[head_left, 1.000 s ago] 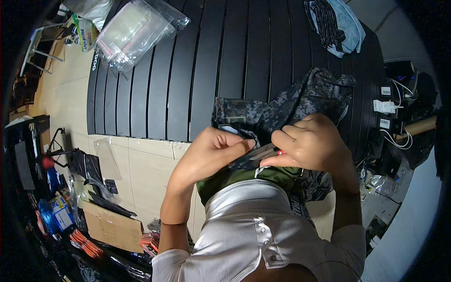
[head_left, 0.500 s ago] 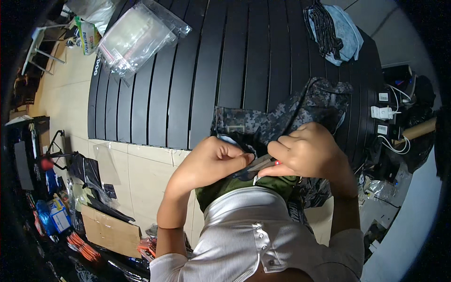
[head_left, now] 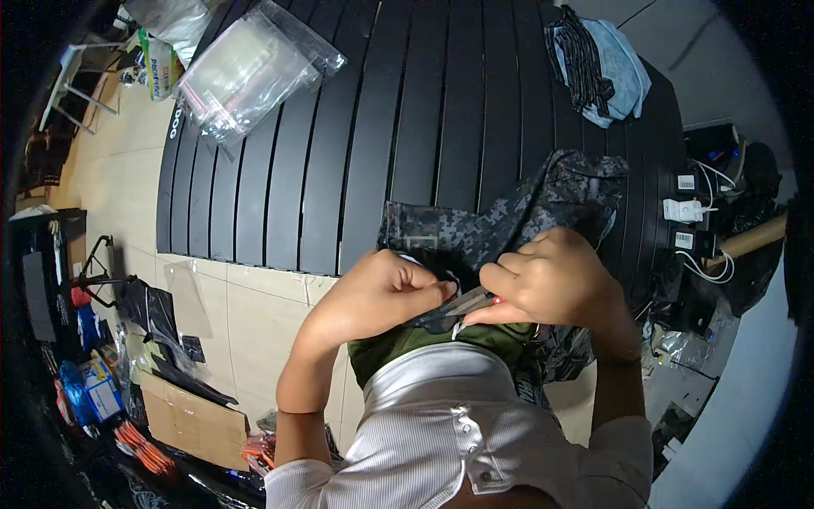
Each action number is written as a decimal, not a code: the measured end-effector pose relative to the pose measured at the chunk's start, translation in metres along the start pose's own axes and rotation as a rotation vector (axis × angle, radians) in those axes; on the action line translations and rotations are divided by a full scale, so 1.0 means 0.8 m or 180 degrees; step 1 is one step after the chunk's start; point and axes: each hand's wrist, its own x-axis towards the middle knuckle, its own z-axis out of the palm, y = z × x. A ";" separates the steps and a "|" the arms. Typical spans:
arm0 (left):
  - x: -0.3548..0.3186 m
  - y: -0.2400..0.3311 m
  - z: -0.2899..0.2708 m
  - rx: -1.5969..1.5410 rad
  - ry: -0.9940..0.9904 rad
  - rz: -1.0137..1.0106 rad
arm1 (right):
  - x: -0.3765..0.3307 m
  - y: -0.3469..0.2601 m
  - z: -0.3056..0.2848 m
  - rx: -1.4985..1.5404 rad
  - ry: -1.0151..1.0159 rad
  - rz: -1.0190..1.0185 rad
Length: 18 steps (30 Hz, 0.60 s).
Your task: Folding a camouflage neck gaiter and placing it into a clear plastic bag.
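A dark grey-blue camouflage garment (head_left: 521, 208) lies over the near right part of the table and hangs toward my lap. My left hand (head_left: 377, 293) is closed, thumb and forefinger pinching the garment's near edge. Closed round a pair of small metal thread snips (head_left: 466, 301) is my right hand (head_left: 547, 280); a bit of red shows by its fingers. The snips' blades point left, close to my left fingertips and the pinched cloth. Whether the blades touch the cloth I cannot tell. A small white strip (head_left: 457, 329) hangs below the blades.
The black slatted table (head_left: 331, 170) carries clear plastic bags (head_left: 254, 76) at far left and folded blue and black striped cloth (head_left: 606, 68) at far right. White plugs and cables (head_left: 688, 210) sit at its right edge. Cardboard (head_left: 195, 420) and packages lie on the floor at left.
Both hands stay nearly in place, still holding the cloth and the snips. The snips shift slightly at the cloth's edge, and the whole view has moved a little.
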 end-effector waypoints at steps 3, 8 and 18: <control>-0.002 0.005 -0.001 0.0113 -0.0084 -0.0039 | 0.000 0.001 0.002 -0.0007 0.0061 -0.0047; -0.004 0.006 -0.001 0.0075 -0.0093 0.0079 | -0.001 0.000 0.002 0.0037 0.0020 -0.0045; -0.003 0.001 0.001 0.0192 -0.0058 -0.0020 | -0.002 -0.002 0.001 0.0021 -0.0038 -0.0054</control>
